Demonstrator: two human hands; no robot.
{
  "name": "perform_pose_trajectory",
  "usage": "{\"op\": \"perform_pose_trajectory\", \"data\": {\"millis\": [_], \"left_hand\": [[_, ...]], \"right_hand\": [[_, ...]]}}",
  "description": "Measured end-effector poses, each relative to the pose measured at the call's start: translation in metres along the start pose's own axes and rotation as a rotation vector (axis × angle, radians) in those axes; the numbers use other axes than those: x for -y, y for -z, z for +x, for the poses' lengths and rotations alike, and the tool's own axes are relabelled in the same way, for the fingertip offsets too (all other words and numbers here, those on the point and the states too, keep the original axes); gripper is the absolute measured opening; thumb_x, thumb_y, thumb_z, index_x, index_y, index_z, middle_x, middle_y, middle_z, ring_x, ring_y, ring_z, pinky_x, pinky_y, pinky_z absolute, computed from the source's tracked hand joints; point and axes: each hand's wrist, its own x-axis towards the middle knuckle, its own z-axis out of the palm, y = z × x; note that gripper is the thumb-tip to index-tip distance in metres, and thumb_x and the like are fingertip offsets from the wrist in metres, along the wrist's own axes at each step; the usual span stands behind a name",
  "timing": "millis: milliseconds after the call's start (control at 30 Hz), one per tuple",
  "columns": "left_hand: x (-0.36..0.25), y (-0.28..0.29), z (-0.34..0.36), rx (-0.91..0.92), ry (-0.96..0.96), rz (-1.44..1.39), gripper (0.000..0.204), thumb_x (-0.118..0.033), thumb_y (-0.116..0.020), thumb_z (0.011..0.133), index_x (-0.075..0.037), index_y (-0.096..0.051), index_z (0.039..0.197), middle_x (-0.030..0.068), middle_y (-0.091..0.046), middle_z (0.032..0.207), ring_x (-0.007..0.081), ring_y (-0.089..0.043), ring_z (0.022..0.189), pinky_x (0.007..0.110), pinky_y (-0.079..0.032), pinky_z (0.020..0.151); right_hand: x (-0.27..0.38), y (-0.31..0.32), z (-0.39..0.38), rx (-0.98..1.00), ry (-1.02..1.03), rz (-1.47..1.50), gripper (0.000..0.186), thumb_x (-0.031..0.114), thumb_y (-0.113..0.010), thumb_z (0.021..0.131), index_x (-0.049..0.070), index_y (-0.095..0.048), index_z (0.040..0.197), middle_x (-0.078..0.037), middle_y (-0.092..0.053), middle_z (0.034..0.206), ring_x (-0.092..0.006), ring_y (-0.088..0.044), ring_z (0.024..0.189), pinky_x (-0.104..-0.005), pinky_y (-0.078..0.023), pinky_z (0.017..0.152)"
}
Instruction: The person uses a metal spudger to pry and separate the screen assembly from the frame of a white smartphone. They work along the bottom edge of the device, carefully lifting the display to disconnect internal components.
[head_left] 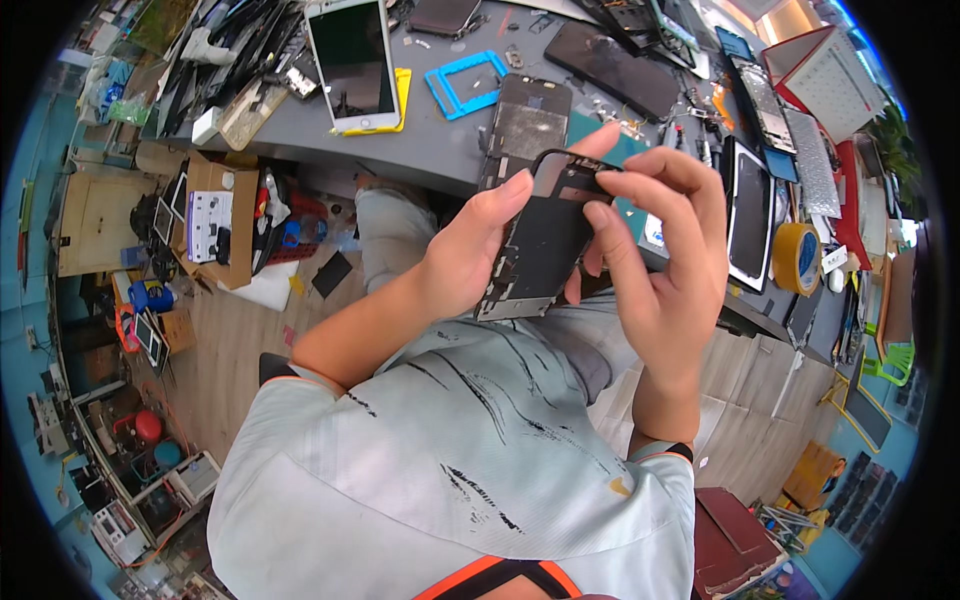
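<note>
In the head view my left hand (463,250) grips a black phone screen assembly (530,255) by its side, its inner face up and its top end raised, thumb along the edge. My right hand (660,245) has thumb and forefinger closed on the part's upper right, near a small strip at the top. Behind it, on the desk, lie a dark opened phone piece (530,110) and a teal mat (632,228), both partly hidden by my hands and the part.
The cluttered grey desk (420,158) holds a white phone (350,65), a blue frame (465,80), a black phone (605,70), a white-framed tablet (750,215) and yellow tape (797,258). A cardboard box (238,230) stands on the floor left; my legs are under the desk.
</note>
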Motion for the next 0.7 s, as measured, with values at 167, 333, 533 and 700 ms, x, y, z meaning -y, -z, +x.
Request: {"op": "perform_pose_trajectory", "data": {"millis": [167, 333, 533, 700], "left_hand": [[0.006, 0.003, 0.001, 0.009, -0.017, -0.003, 0.092, -0.060, -0.034, 0.116, -0.003, -0.009, 0.184, 0.0171, -0.067, 0.137, 0.0274, -0.074, 0.108, 0.043, -0.066, 0.087], [0.007, 0.000, 0.001, -0.012, -0.015, 0.046, 0.093, -0.061, -0.034, 0.115, -0.002, -0.011, 0.183, 0.0184, -0.065, 0.141, 0.0258, -0.073, 0.111, 0.042, -0.065, 0.086], [0.004, -0.003, 0.000, 0.025, -0.021, 0.034, 0.082, -0.057, -0.030, 0.121, -0.008, -0.015, 0.185, 0.0064, -0.064, 0.138, 0.0189, -0.064, 0.110, 0.036, -0.062, 0.089], [0.005, -0.004, -0.001, -0.022, 0.009, 0.103, 0.090, -0.061, -0.035, 0.116, -0.005, -0.016, 0.184, 0.0160, -0.065, 0.139, 0.0215, -0.069, 0.110, 0.038, -0.063, 0.088]], "right_hand": [[-0.006, -0.006, 0.000, -0.023, 0.037, -0.015, 0.028, -0.006, -0.087, 0.089, -0.001, -0.078, 0.116, -0.016, -0.067, 0.122, -0.0266, -0.073, 0.102, -0.0367, -0.061, 0.083], [-0.006, -0.004, -0.001, -0.018, 0.036, -0.015, 0.027, -0.007, -0.086, 0.089, -0.001, -0.077, 0.114, -0.015, -0.068, 0.120, -0.0266, -0.073, 0.101, -0.0368, -0.061, 0.083], [-0.006, -0.002, 0.000, -0.003, 0.052, -0.022, 0.028, -0.007, -0.087, 0.087, -0.001, -0.076, 0.113, -0.015, -0.068, 0.118, -0.0271, -0.074, 0.100, -0.0373, -0.060, 0.084], [-0.006, 0.001, 0.001, 0.021, 0.037, -0.013, 0.032, -0.002, -0.091, 0.084, -0.001, -0.074, 0.111, -0.016, -0.068, 0.118, -0.0273, -0.072, 0.099, -0.0372, -0.060, 0.083]]}}
